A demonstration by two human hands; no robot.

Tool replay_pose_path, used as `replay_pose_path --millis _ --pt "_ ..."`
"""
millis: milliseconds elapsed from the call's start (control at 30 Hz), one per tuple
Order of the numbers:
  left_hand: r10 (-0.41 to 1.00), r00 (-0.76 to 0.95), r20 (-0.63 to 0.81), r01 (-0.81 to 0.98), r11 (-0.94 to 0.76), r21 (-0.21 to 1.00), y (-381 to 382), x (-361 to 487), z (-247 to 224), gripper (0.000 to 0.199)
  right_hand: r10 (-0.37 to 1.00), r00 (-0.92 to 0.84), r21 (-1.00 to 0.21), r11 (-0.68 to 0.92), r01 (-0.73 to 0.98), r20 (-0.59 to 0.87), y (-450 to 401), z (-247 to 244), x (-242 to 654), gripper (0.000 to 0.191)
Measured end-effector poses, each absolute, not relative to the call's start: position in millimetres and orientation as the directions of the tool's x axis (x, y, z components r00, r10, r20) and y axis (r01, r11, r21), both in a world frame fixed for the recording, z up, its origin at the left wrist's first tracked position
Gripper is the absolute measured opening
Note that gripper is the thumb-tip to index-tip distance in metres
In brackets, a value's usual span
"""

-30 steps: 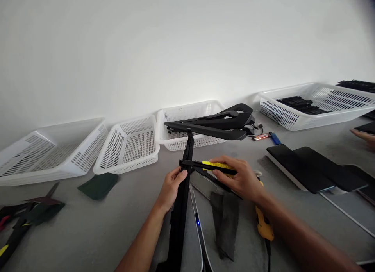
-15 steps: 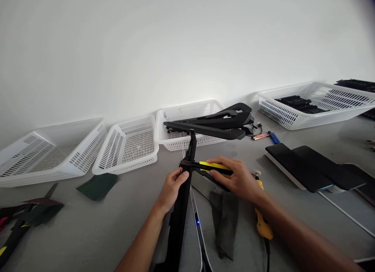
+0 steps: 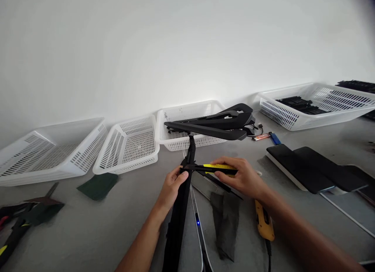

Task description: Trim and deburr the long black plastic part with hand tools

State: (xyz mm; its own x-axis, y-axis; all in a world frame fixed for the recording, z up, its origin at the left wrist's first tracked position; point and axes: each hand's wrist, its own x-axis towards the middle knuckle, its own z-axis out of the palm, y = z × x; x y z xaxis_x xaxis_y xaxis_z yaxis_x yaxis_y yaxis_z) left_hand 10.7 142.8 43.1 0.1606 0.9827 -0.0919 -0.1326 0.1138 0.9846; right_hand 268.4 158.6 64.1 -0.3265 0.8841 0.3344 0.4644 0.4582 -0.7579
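My left hand (image 3: 172,186) is closed around a long black plastic part (image 3: 182,209), thumb on top, fingers partly hidden behind it. The part runs from the bottom of the view up towards the middle basket. From the right, my right hand (image 3: 241,176) grips a yellow-and-black utility knife (image 3: 216,169), lying nearly level. Its dark front end meets the plastic part just above my left thumb; the exact blade edge is too small to make out. Beneath the knife lie a dark thin strip and a dark grey cloth (image 3: 225,225).
Several white baskets line the wall; the middle basket (image 3: 191,141) bears long black plastic parts (image 3: 211,125). A right-hand basket (image 3: 293,121) holds black pieces. A yellow corded power tool (image 3: 265,221), black flat devices (image 3: 300,166), a green cloth (image 3: 97,186) and tools at left lie on the grey table.
My right hand and the knife have shifted slightly right and down. The upper end of the black plastic part has dipped a little. My left hand keeps its hold.
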Motion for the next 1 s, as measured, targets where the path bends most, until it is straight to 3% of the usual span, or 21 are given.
replay_pose_path --millis 567,1000 --pt "0.987 0.070 -0.144 -0.172 0.154 0.973 141.1 11.5 49.2 0.030 0.914 -0.229 -0.752 0.406 0.519 0.336 160.1 62.0 266.8 0.023" --pt "0.984 0.061 -0.167 -0.185 0.176 0.967 141.0 11.3 48.5 0.036 0.900 -0.302 -0.772 0.428 0.471 0.314 159.7 62.1 265.7 0.022"
